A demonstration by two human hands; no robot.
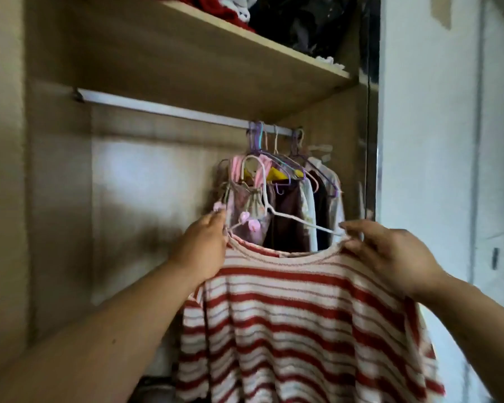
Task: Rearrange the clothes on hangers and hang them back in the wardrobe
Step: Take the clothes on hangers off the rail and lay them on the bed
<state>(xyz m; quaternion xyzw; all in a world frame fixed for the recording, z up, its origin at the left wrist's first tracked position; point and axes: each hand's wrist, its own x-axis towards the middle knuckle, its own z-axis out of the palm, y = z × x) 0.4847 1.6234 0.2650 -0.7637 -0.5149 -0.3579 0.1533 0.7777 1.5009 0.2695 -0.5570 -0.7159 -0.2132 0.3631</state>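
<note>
A red and white striped shirt (300,321) hangs on a white hanger (277,210) that I hold up in front of the open wardrobe. My left hand (201,251) grips the shirt's left shoulder together with the hanger's end. My right hand (390,251) pinches the neckline and the hanger's right arm. The hanger's hook points up, below the metal rail (163,110). Several clothes on coloured hangers (288,181) are bunched at the rail's right end, just behind the shirt.
A wooden shelf (204,68) above the rail carries piled red, white and dark clothes. The left stretch of the rail is bare. The wardrobe's side panel (370,170) and a pale wall (437,141) stand to the right.
</note>
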